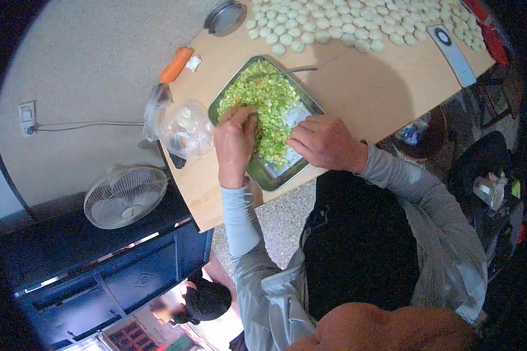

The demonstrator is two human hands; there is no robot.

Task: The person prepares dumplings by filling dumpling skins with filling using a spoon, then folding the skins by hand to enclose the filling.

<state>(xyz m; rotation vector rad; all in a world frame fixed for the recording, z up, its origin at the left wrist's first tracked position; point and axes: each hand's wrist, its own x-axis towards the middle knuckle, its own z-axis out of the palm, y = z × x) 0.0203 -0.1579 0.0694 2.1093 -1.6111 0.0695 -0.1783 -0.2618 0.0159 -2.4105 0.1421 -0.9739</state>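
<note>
One metal tray [298, 112] is lying near the edge of the wooden table [363, 88], probably for easy reach of both hands; its walls are presumably keeping the chopped vegetables [272, 93] together.

Left hand [235, 136]: reaching over the tray, fingers bending half closed at the vegetables; whether they are gripping any, cannot tell.

Right hand [327, 141]: hanging over the tray's barer side, fingers curling loosely inward; any hold is hidden.

Utensil handle [301, 69]: projecting over the rim, perhaps for picking up.

Pale round pieces [334, 26], apparently dough: spreading in one layer, likely to prevent sticking.

Counting: hands, two; trays, one; vegetable heaps, one; utensil handles, one; round pieces, many dozens, the frame cutting some off; carrots [176, 65], one, lying beside one white scrap [193, 63]; clear plastic bags [187, 127], at least one, overlaps obscuring more; round metal containers [225, 17], one; dial-fronted devices [452, 55], one; fans [126, 196], one, standing beyond the table.
</note>
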